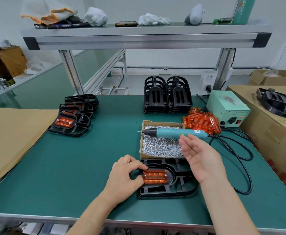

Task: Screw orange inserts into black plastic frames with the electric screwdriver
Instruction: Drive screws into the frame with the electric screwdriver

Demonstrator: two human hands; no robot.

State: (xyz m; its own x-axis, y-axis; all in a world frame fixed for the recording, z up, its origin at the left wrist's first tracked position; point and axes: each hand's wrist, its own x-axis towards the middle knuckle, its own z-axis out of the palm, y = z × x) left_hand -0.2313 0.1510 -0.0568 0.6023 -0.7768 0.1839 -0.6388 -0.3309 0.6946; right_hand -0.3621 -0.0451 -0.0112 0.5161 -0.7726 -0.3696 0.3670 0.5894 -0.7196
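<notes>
My left hand (125, 177) pinches the orange insert (155, 176) seated in the black frame (169, 180), covering the frame's left edge. My right hand (201, 160) hangs open and empty, hiding part of the screw box (160, 141) and the screwdriver (174, 133).

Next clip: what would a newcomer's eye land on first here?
The glowing orange insert seated in the black frame at the near table edge, pinched by the left hand. Just behind it, the teal electric screwdriver lies across the screw box, the open right hand beside it.

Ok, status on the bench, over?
Left hand pinching orange insert into black frame. Right hand open, empty, just short of screwdriver lying across screw box. Nothing blocking.
</notes>
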